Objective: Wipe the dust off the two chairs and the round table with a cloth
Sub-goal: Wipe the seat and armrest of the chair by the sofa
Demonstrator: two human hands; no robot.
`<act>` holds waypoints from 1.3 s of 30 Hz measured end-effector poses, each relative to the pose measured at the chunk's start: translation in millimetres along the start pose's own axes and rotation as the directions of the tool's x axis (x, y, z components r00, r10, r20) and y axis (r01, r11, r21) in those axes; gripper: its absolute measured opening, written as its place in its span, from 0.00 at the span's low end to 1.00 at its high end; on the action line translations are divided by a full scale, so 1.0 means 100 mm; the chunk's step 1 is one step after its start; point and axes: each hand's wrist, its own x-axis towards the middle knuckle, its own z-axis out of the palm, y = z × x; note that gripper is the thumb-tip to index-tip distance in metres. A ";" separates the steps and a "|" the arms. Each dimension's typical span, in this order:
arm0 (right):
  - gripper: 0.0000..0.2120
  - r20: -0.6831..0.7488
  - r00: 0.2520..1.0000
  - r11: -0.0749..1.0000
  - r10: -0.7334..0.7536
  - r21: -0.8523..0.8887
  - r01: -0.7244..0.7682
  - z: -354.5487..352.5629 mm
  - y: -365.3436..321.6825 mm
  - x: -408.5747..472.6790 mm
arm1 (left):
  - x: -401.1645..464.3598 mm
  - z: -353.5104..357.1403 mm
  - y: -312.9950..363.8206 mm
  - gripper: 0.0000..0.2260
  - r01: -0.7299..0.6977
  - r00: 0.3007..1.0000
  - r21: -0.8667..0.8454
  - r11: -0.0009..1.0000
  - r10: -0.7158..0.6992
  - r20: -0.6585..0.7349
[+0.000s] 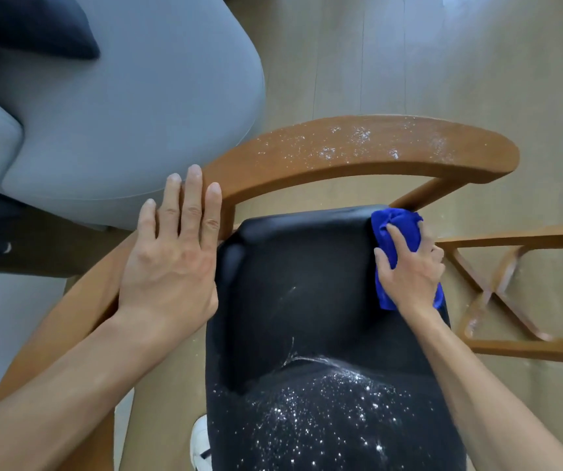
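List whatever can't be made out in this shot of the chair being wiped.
Head view only:
- Round table: not in the frame at all.
- Second chair: only a wooden frame shows at the right edge; what it belongs to cannot be told.
- Seat under the blue cloth and right hand: covered, so any dust there is unseen.
- Armrest under the left hand: hidden.
- Front of the seat: cut off by the bottom edge.

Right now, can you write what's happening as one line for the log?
step: wiping chair seat | right hand: gripping blue cloth at seat's far corner | left hand: flat on armrest | dust: remains on near seat, armrest
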 end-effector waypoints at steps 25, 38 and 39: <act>0.19 -0.115 0.902 0.894 -0.417 0.127 0.429 0.04 -0.07 -0.97 | 0.01 0.01 -0.03 0.38 -0.029 0.999 -0.036 0.999 0.029 -0.017; 0.17 -0.034 0.999 0.973 -0.007 0.229 0.015 0.00 -1.63 -1.72 | 0.02 0.00 -0.02 0.39 -0.012 1.000 -0.057 0.998 0.012 0.015; 0.16 0.005 0.998 0.962 -0.069 0.264 0.066 -0.04 -1.78 -1.88 | 0.03 0.01 -0.02 0.39 -0.012 1.000 -0.061 0.998 0.013 0.013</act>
